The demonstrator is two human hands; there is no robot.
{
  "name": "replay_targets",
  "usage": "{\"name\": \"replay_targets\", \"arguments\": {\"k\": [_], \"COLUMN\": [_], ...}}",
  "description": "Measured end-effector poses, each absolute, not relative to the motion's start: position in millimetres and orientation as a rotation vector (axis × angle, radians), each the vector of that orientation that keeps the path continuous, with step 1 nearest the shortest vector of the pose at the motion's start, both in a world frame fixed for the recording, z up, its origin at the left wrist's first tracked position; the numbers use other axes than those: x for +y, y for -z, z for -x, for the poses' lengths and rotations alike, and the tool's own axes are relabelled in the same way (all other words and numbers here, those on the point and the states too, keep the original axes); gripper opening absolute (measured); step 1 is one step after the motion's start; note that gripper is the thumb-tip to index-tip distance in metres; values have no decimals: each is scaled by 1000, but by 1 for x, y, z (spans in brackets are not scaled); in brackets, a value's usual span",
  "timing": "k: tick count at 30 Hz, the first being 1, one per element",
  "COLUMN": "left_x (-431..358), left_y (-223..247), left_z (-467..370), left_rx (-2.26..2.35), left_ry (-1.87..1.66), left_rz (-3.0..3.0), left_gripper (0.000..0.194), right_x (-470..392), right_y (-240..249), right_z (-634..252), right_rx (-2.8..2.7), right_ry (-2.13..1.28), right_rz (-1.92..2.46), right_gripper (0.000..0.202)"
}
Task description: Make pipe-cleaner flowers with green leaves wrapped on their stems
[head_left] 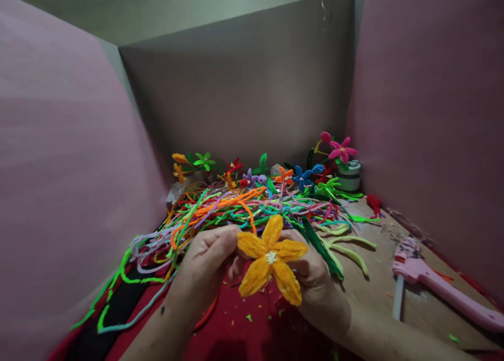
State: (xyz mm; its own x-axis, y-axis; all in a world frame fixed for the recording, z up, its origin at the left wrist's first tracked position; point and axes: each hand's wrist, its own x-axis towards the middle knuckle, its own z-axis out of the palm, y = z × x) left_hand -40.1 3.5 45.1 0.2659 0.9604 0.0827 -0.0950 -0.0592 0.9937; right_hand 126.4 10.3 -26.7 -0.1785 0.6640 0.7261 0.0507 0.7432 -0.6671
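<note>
A yellow-orange five-petalled flower [258,245] of fuzzy stems, with a pale beaded centre, faces the camera between both hands. My left hand [216,248] has its thumb and fingers pinched at the tip of the upper left petal. Behind the right petals, my right hand [315,272] is closed on the flower, its fingertips partly hidden by the petals. Past the hands spreads a large heap of coloured fuzzy stems [220,203]. A dark green leaf [323,251] and pale green strands [350,245] lie just beyond my right hand.
A pink glue gun [437,285] with a glue stick lies at the right on the brown surface [378,298]. Finished flowers, including a pink one [343,150] above a pale jar [349,177], stand along the back. Pink walls [425,114] rise on both sides.
</note>
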Motion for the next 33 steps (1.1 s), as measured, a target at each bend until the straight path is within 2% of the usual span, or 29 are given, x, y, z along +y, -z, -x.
{"name": "replay_targets", "arguments": {"k": [7,12,18,23,33], "left_x": [4,9,8,4,8], "left_y": [-37,-25,-27,-28,-15], "left_z": [27,25,30,32,29], "left_rx": [811,728,648,679,749], "left_ry": [-929,-969,-882,-849,-791], "left_rz": [-883,-617,-726,-891,-1014], "left_gripper": [27,23,42,31,28], "right_x": [10,13,16,17,18], "right_y": [30,31,34,35,38], "right_z": [-127,-128,-128,-127,-123], "right_rx": [-1714,-1702,-1707,-1676,-1564], "right_ry": [-618,-591,-578,-589,-709], "right_rz": [539,549,645,632,628], "right_gripper": [25,24,25,22,10]}}
